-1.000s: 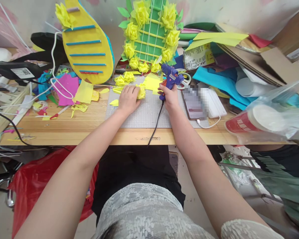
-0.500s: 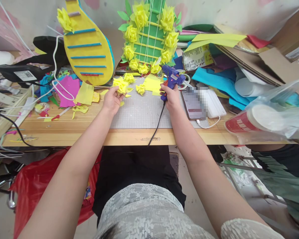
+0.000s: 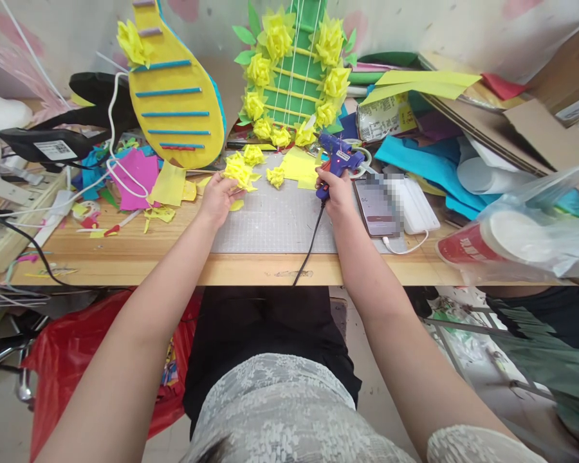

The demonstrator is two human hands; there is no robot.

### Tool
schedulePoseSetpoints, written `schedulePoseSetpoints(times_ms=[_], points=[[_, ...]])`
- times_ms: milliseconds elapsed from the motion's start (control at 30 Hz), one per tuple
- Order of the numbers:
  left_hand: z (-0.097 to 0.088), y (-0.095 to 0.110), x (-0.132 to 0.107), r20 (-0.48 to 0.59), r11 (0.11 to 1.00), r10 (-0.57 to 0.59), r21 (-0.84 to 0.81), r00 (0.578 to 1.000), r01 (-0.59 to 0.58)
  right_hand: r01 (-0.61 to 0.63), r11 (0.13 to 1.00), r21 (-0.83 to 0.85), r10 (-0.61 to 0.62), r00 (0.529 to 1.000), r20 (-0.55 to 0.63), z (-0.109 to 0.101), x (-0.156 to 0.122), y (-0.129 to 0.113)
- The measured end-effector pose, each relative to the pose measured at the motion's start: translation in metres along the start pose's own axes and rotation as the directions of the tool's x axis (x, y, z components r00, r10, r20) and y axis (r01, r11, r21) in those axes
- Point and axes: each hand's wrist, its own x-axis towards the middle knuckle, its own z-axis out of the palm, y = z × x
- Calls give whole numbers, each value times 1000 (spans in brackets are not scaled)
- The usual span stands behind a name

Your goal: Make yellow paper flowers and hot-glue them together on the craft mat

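Observation:
My left hand [image 3: 218, 200] pinches a yellow paper flower [image 3: 240, 171] above the left part of the grey cutting mat [image 3: 275, 225]. In my right hand [image 3: 336, 190] is a blue glue gun [image 3: 338, 156], its black cord trailing down over the table's front edge. A smaller yellow flower [image 3: 275, 177] rests on the mat between my hands, and yellow paper sheets [image 3: 299, 164] lie just behind it. Against the wall stands a green instrument-shaped piece [image 3: 288, 83] with white strings, ringed by yellow flowers. To its left leans a yellow lute-shaped piece [image 3: 176, 122] with blue bars.
A phone [image 3: 379, 209] and a white power bank [image 3: 419, 206] lie right of my right hand. Farther right stands a red paper cup [image 3: 468, 244] in a clear bag. Blue sheets [image 3: 415, 164] and cardboard [image 3: 535, 128] pile up behind. Magenta paper [image 3: 132, 177] and cables cover the left.
The view has shifted slightly, so the scene sits a little lower and farther right. Both hands keep their hold on the flower and the glue gun; the flower looks slightly turned.

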Motion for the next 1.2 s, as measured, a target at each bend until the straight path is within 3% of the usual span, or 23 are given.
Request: schedulePoseSetpoints(times_ms=[333,633,900,1100,1200], points=[[3,-8,15,7,954,184,240,983,-181,-21,1000,-20,20,1000,-13,0,-2,-2],[5,-5,24,27,898,319,310,947,-311,-24,999,-21,24,1000,-17,-1,-2,-4],[18,-3,35,114,912,219,330,969,-245,-18,1000,-25,18,1000,-7,-1,-1,-3],[35,10,40,-23,931,157,338,987,-140,-37,999,-3,37,999,-7,-1,-2,-6],[32,19,45,-32,967,110,236,993,-99,-29,1000,7,29,999,-13,-1,-1,-6]])
